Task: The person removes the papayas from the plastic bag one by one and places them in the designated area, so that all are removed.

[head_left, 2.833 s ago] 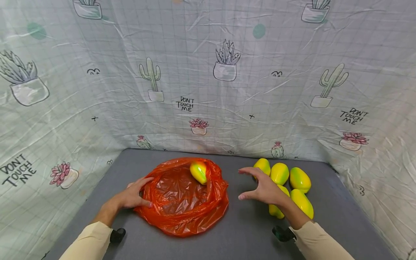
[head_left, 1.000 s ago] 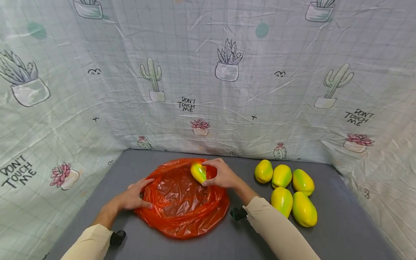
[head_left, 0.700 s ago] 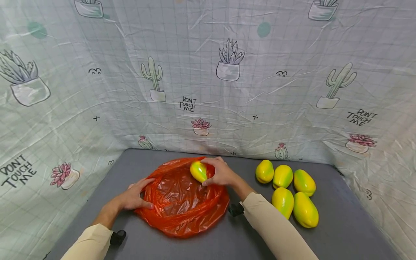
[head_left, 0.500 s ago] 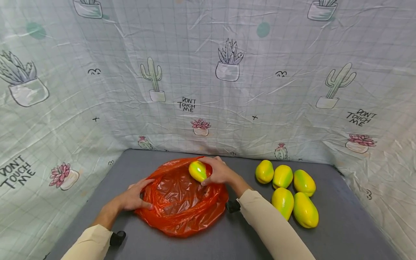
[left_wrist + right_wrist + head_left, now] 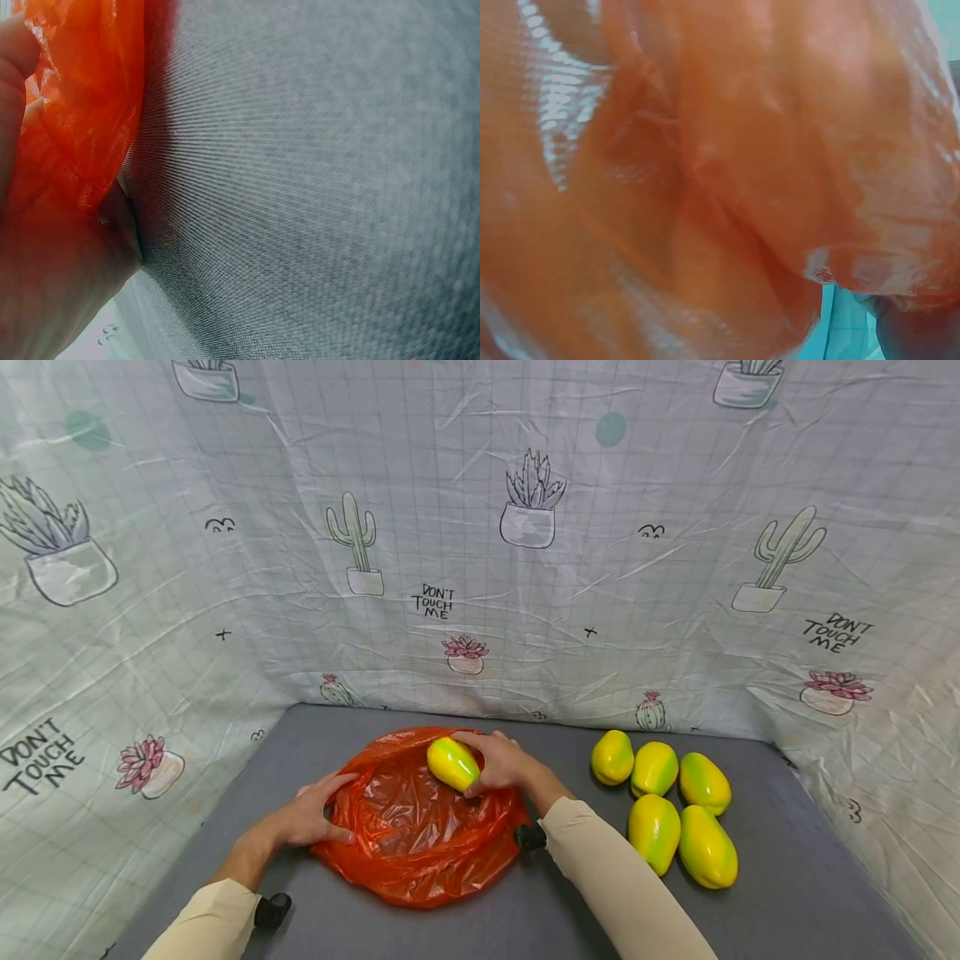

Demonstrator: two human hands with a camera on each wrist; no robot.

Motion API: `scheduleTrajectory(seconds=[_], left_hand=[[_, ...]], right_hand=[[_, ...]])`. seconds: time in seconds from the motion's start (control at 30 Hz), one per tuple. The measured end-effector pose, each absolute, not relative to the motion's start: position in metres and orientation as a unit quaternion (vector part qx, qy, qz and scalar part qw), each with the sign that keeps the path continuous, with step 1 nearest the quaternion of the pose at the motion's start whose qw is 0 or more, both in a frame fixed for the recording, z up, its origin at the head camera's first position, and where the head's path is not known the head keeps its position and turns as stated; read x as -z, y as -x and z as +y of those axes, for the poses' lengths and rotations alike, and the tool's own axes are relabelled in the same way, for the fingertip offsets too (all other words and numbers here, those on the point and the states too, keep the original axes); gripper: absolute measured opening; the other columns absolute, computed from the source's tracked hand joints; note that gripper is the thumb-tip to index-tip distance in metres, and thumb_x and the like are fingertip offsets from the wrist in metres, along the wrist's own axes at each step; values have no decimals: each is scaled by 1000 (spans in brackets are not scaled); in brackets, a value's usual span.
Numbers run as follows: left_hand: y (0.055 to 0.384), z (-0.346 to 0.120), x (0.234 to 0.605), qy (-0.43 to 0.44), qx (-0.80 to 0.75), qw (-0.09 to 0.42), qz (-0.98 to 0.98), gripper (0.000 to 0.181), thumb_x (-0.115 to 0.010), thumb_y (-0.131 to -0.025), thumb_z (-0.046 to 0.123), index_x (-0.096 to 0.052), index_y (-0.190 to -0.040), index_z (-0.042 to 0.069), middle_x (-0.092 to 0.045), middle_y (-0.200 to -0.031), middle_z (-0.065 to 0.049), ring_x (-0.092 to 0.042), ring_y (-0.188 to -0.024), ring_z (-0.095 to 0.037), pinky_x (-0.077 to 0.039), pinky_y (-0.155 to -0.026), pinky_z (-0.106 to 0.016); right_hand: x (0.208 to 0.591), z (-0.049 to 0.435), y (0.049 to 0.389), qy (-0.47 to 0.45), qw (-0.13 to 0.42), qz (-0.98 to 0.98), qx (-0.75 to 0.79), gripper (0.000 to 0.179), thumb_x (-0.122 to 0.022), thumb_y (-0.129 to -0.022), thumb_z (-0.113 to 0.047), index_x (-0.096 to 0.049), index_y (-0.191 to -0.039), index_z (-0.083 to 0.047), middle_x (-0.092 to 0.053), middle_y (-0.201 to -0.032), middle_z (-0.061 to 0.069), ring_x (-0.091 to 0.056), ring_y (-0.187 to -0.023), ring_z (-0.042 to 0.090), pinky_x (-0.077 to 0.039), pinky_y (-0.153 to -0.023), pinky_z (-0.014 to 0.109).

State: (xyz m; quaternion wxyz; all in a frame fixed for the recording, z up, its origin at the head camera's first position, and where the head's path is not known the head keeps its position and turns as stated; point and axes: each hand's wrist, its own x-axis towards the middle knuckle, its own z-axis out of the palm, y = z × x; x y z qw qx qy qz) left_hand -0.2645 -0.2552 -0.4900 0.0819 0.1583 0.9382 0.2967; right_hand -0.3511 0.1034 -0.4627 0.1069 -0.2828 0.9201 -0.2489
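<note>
A red plastic bag lies on the grey table with its wide mouth facing up. My left hand holds the bag's left rim, thumb and fingers spread along it; the left wrist view has the orange-red film against that hand's palm. At the bag's right side, my right hand grips a yellow-green mango between thumb and fingers, over the bag's mouth. Bag film fills most of the right wrist view and hides the mango there. Several more mangoes sit on the table to the right.
The grey table extends in front of and between the bag and the mangoes. Behind and at both sides hangs a pale cloth printed with cacti, meeting the table's back edge. Dark wrist cameras are strapped at both cuffs.
My right hand has come left from beside the loose mangoes and taken hold of the mango at the bag's rim. That mango has shifted slightly left and turned. My left hand stays put.
</note>
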Motion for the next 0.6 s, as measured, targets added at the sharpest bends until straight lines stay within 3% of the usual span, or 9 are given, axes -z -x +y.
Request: scheduleTrajectory(seconds=[0.17, 0.3, 0.5, 0.6], left_hand=[[264, -256, 490, -158, -296, 85, 938, 102, -94, -70, 36, -43, -154, 6, -36, -161, -31, -33, -139, -59, -32, -110, -76], [265, -256, 491, -158, -295, 83, 939, 102, -94, -70, 36, -43, -154, 7, -36, -161, -31, -34, -139, -59, -32, -110, -76], [265, -257, 491, -156, -294, 88, 939, 102, -94, -71, 37, -43, -154, 7, -35, -161, -32, -33, -140, -59, -31, -110, -77], [265, -256, 490, -154, -295, 91, 939, 102, -94, -71, 37, -43, -155, 7, -34, -162, -31, -32, -140, -59, -31, -110, -77]], right_hand=[[458, 99, 343, 293, 97, 930, 201, 95, -90, -74, -53, -49, -154, -23, -66, -141, 1, -50, -122, 26, -39, -103, 50], [456, 95, 340, 315, 73, 931, 168, 100, -89, -71, -61, -47, -154, -23, -58, -150, 0, -47, -127, 25, -40, -104, 48], [454, 89, 341, 337, 84, 924, 160, 119, -95, -67, -53, -28, -164, -35, -32, -170, -6, -38, -138, 27, -36, -107, 50], [454, 87, 342, 341, 94, 923, 153, 121, -96, -67, -46, -25, -164, -40, -27, -172, -9, -36, -141, 28, -34, -108, 52]])
